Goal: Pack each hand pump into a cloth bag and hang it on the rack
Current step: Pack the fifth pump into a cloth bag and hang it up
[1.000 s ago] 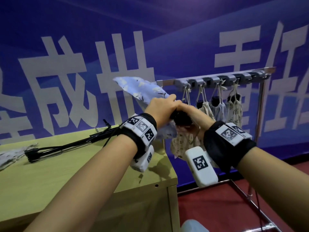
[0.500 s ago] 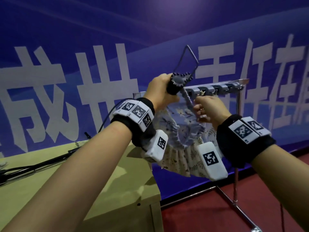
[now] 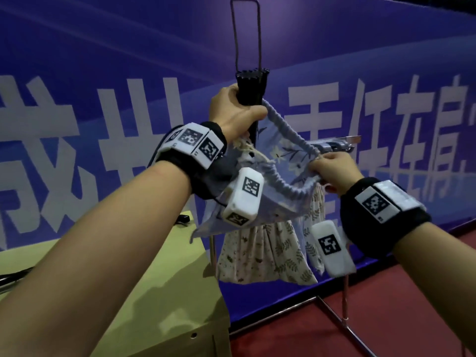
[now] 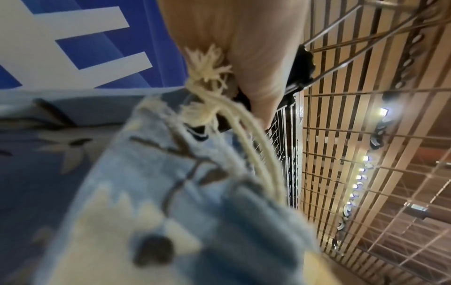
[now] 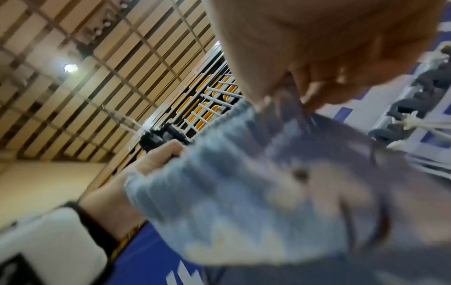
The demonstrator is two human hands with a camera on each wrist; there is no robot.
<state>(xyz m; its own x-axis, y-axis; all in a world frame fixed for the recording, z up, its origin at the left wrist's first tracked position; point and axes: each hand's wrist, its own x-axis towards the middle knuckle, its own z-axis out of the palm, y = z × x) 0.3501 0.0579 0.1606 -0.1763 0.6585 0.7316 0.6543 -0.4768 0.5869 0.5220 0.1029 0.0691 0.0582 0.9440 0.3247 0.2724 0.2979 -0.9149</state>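
Observation:
My left hand [image 3: 239,109] grips a black hand pump [image 3: 251,91] upright, with its wire loop pointing up. The pump's lower end drops behind the gathered rim of a light blue floral cloth bag [image 3: 280,161] and is hidden there. My right hand [image 3: 332,171] pinches that rim on the far side and holds the mouth spread. Cream drawstring tassels [image 3: 247,148] hang by my left wrist. The left wrist view has the left hand [image 4: 244,57], pump [image 4: 300,65], drawstring [image 4: 212,77] and bag [image 4: 146,192]. In the right wrist view my right hand [image 5: 317,57] pinches the bag [image 5: 244,183].
The metal rack [image 3: 334,145] with grey hooks stands right behind my right hand. Several filled floral bags [image 3: 257,251] hang from it below my hands. A yellowish wooden table [image 3: 154,292] is at lower left, with a small black object [image 3: 183,219] near its back corner.
Both hands have risen. The pump has swung from lying low between the hands to upright with its loop up, and the bag's mouth is pulled wider between the two hands.

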